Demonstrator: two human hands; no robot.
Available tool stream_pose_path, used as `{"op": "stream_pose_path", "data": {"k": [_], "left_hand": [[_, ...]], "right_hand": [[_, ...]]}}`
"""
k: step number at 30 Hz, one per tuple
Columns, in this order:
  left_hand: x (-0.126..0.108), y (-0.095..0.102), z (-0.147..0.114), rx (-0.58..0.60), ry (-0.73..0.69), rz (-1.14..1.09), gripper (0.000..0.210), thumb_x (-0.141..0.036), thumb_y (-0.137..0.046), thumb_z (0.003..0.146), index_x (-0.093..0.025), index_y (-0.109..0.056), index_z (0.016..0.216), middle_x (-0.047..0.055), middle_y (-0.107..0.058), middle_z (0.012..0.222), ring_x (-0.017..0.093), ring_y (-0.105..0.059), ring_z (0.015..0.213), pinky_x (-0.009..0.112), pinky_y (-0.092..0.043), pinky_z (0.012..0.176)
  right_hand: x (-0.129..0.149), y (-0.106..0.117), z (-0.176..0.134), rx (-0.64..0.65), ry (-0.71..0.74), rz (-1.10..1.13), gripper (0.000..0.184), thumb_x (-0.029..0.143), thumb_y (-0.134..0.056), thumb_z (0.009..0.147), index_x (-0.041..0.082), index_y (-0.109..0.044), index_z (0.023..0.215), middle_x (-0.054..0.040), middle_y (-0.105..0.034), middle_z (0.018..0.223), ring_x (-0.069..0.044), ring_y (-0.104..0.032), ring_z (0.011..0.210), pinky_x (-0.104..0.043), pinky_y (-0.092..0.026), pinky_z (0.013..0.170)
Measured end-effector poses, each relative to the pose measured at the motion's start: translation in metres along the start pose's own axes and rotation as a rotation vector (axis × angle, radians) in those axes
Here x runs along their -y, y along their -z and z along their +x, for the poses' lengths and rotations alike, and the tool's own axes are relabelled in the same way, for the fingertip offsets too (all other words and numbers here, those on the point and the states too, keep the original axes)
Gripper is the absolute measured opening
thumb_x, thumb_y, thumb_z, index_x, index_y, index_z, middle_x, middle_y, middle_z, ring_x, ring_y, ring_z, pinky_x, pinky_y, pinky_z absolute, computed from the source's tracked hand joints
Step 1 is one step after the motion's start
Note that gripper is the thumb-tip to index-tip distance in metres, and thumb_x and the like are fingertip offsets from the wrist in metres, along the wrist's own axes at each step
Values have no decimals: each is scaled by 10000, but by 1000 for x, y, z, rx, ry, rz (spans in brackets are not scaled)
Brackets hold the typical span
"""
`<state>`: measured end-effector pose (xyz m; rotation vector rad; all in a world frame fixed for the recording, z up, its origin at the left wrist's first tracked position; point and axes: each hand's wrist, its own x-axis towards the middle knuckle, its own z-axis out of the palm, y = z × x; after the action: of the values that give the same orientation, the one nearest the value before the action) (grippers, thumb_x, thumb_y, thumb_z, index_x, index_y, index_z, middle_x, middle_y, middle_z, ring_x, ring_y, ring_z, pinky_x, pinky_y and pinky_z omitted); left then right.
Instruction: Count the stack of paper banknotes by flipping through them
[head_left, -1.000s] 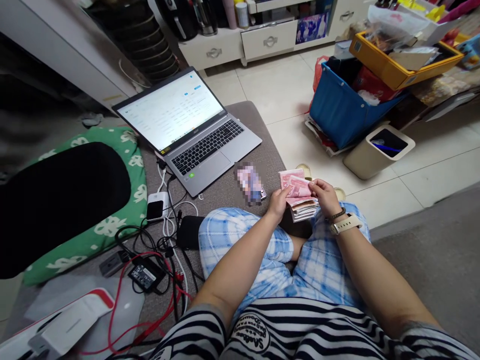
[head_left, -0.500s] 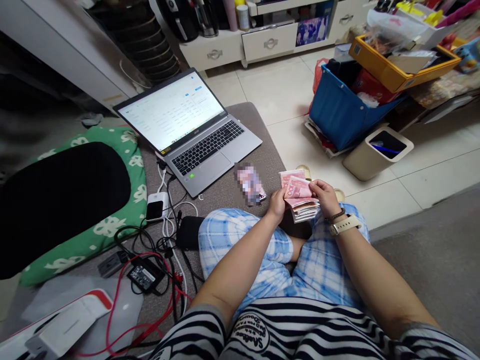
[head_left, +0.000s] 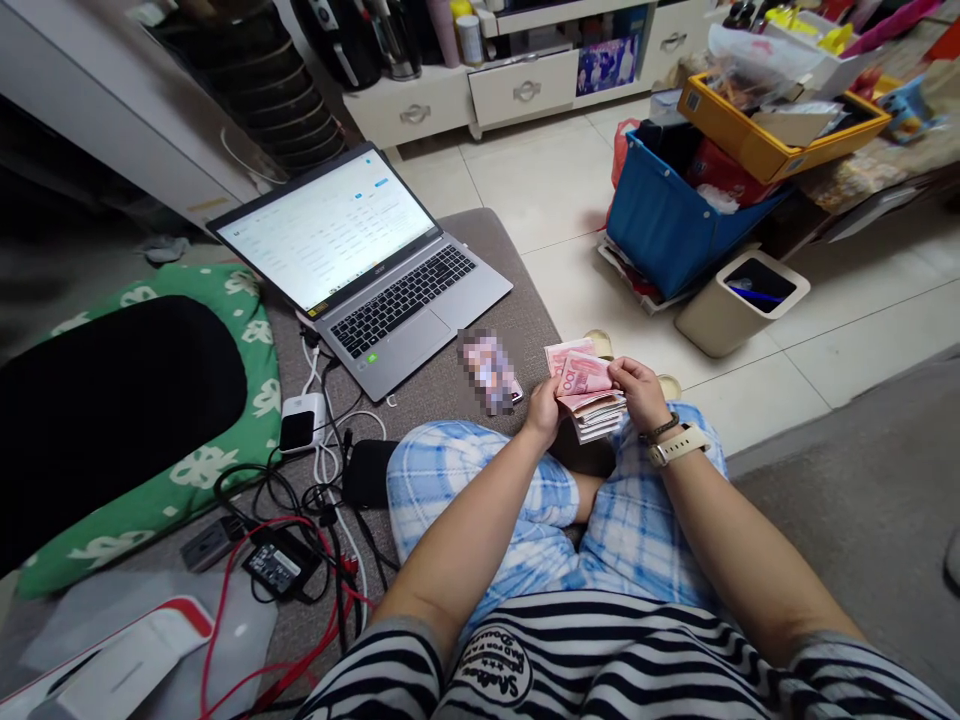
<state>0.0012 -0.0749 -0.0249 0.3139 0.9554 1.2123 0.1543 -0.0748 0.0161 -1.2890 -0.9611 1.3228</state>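
Observation:
Above my crossed legs I hold a folded stack of red 100 banknotes [head_left: 592, 405]. My left hand [head_left: 543, 411] is closed around the left side of the stack, and part of the notes sticks up beyond its fingers. My right hand [head_left: 639, 392] pinches the upper right corner of a top note. The folded ends of the stack hang down between the two hands. On the grey seat to the left of my left hand lies a phone [head_left: 491, 370], its surface blurred out. A silver laptop [head_left: 420, 320] stands opened behind the phone.
Tangled cables with a black power adapter [head_left: 281, 563] and a white device [head_left: 302, 422] lie at my left, beside a green cushion [head_left: 150, 490]. Beyond the seat's right edge stand a beige bin [head_left: 720, 318] and a blue box [head_left: 660, 215]. A white cabinet [head_left: 420, 112] lines the back.
The whole scene has shifted slightly left as the camera turned. Both hands keep their hold on the banknotes, with hardly any movement between them.

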Motion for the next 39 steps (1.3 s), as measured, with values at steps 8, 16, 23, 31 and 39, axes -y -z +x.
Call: {"op": "stream_pose_path", "data": {"k": [8,16,23,31,39], "left_hand": [[-2,-1,1,59,-10,19,286,-429,-755,688,-162,-732,785,65,-769,821,290,-717,946,399,-530,879],[1,2,4,46,-55,35,301,-429,-775,664,-153,-721,773,65,-762,815,269,-711,910,382,-509,874],[-7,-2,-4,17,-37,71,283,-361,-841,604,-160,-670,703,24,-715,707,224,-698,763,354,-503,804],[-7,-2,-4,27,-20,91,289,-323,-854,580,-160,-683,747,32,-733,750,228,-699,774,365,-497,821],[-4,0,-2,34,-28,100,282,-325,-853,587,-162,-688,747,29,-734,741,228,-703,783,356,-505,809]], "right_hand": [[3,-2,-1,18,-7,44,383,540,-737,655,216,-538,609,52,-417,540,-99,-332,511,-266,-282,508],[-3,-1,2,39,-22,123,452,614,-751,679,216,-544,623,46,-467,535,-94,-394,491,-252,-303,485],[-5,2,3,2,20,56,419,577,-790,660,215,-577,649,26,-553,575,-107,-410,517,-270,-323,524],[-8,1,6,-80,-6,38,399,556,-787,629,219,-590,712,37,-547,613,-107,-382,525,-268,-298,514],[-4,0,3,-12,-88,93,406,527,-796,597,220,-531,616,67,-424,513,-92,-336,482,-253,-251,484]]}}
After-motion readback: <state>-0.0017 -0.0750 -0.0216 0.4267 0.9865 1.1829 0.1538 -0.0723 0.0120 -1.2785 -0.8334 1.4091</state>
